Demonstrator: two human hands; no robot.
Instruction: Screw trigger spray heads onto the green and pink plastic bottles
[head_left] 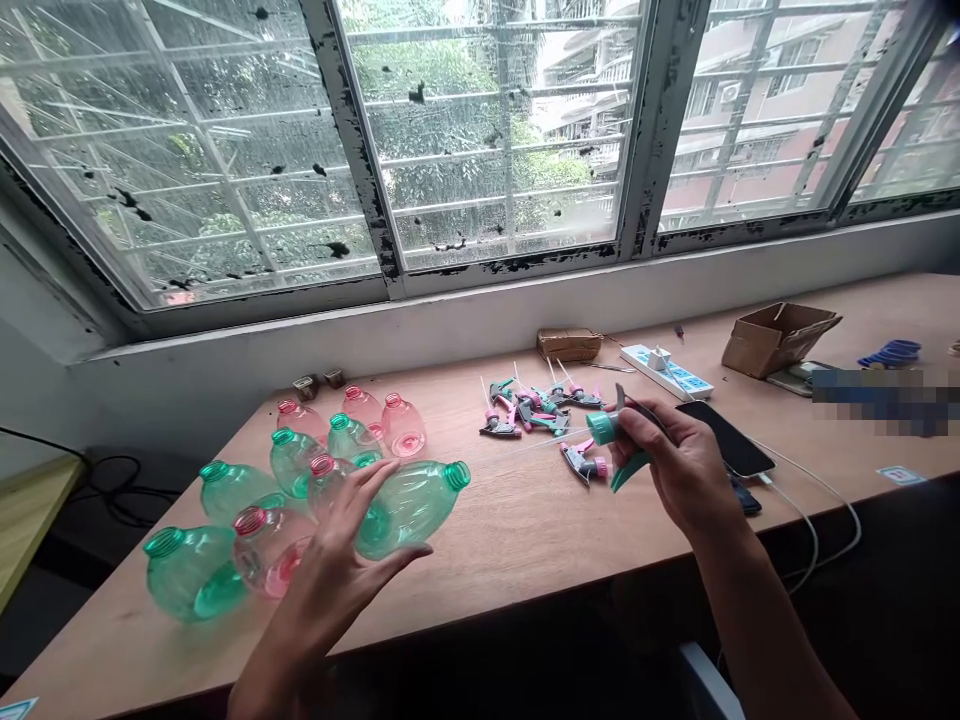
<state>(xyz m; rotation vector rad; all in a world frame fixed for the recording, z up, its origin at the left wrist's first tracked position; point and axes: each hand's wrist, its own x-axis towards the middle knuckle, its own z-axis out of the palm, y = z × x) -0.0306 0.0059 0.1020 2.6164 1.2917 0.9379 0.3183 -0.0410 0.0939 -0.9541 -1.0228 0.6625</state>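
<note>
My left hand (334, 565) holds a clear green plastic bottle (411, 505), fingers over its far side and thumb beneath. The bottle leans sideways, its open threaded mouth pointing right. In my right hand (686, 465) is a green-collared spray trigger head (602, 428), gripped between thumb and fingers. Its thin clear tube (536, 443) reaches left, the end short of the bottle mouth. Several uncapped green and pink bottles (191, 570) stand around my left hand. Beyond my right hand lies a pile of pink, green and grey trigger heads (536, 408), with one pink-collared head (583, 464) nearer.
A black phone (724, 438) on a white cable lies right of my right hand. Farther back are a power strip (666, 372), a brown wrapped packet (568, 345) and an open cardboard box (776, 340). A window wall (480, 305) runs behind the wooden table (510, 545).
</note>
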